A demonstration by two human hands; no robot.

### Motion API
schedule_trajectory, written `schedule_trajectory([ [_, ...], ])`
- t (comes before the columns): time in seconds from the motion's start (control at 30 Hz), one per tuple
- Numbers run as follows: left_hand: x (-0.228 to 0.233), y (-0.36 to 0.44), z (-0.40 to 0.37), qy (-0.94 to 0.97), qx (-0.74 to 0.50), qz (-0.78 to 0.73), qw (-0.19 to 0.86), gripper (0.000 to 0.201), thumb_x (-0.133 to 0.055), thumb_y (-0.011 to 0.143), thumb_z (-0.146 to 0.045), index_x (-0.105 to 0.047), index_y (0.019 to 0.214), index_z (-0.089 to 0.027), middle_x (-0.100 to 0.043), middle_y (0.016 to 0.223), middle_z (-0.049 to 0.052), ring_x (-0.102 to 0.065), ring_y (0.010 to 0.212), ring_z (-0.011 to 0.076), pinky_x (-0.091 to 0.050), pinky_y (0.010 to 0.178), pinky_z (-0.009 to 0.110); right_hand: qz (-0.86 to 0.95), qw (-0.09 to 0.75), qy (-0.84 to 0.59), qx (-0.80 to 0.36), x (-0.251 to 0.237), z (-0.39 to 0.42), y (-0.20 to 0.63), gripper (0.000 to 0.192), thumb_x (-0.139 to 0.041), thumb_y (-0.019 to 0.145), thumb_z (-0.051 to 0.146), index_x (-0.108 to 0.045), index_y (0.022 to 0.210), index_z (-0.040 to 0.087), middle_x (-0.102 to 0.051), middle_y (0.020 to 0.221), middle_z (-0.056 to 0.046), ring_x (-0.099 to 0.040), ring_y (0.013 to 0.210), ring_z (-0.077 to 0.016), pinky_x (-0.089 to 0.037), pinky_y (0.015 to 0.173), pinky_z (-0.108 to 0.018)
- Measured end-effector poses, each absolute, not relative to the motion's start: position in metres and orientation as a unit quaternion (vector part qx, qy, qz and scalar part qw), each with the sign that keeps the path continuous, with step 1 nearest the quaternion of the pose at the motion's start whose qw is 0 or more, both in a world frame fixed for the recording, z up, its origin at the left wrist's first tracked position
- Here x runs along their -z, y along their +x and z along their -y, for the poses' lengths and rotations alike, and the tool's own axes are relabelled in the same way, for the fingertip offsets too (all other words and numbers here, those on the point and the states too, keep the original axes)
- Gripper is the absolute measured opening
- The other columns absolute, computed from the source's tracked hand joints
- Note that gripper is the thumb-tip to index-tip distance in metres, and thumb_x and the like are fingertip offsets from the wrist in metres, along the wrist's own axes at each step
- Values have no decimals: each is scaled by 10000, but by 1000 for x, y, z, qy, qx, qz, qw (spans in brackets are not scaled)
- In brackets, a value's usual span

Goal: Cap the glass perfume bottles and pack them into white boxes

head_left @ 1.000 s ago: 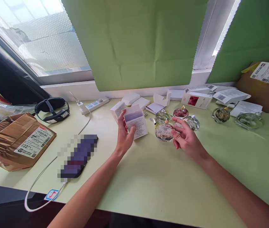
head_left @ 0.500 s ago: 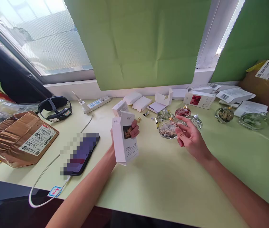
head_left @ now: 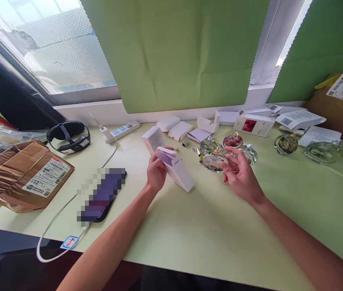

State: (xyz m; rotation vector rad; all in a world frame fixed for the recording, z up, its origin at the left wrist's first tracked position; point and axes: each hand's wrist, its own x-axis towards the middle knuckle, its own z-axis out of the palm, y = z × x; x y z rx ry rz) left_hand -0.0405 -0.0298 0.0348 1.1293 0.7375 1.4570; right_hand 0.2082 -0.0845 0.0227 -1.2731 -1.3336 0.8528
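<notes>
here the small white carton (head_left: 175, 169) sits in the left hand (head_left: 156, 173), tilted with its open top flap toward the person and its far end low, near the pale green table (head_left: 207, 234). the left fingers are curled around the carton's near end, thumb on top. just to the right, the right hand (head_left: 240, 176) has its fingers loosely spread and slightly bent, the fingertips touching or nearly touching a round glass bottle (head_left: 214, 161) with a gold cap; it does not look gripped.

to do this well, i judge the carton's mouth should be held open and steady, facing the bottle, and the bottle taken by its rim, cap kept clear of the flap.

half a second ago the carton stood upright in the left hand, its printed face showing; now it is tipped over and lower. the right hand has barely moved.

further out lie more glass bottles (head_left: 286, 144), other white boxes (head_left: 253, 125), a power strip (head_left: 122, 131), a blurred phone (head_left: 101, 198) on its cable, and a brown parcel (head_left: 22, 176).
</notes>
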Motion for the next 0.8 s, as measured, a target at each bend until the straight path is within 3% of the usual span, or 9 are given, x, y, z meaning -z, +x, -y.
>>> schedule_trajectory([
  [0.27, -24, -30, 37, 556, -578, -342, 489, 386, -451, 527, -173, -707, 817, -174, -625, 793, 55, -541, 716, 214, -396, 593, 314, 556, 530, -538, -347, -24, 85, 209, 495, -599, 910, 495, -462, 1328, 268, -608, 1156, -114, -538, 489, -90, -544, 560, -354],
  [0.53, -26, -30, 41, 561, -552, -349, 508, 487, -452, 565, -149, -721, 969, -181, -626, 795, 41, -554, 741, 215, -387, 605, 301, 539, 555, -542, -327, -24, 84, 211, 469, -615, 902, 495, -467, 1293, 283, -581, 1187, -108, -548, 507, -88, -535, 536, -334],
  [0.8, -17, -28, 40, 576, -542, -366, 491, 474, -442, 565, -139, -725, 943, -178, -655, 898, 37, -528, 736, 200, -380, 621, 305, 539, 563, -534, -328, -23, 84, 210, 454, -621, 899, 491, -460, 1277, 298, -583, 1168, -88, -551, 507, -93, -525, 521, -330],
])
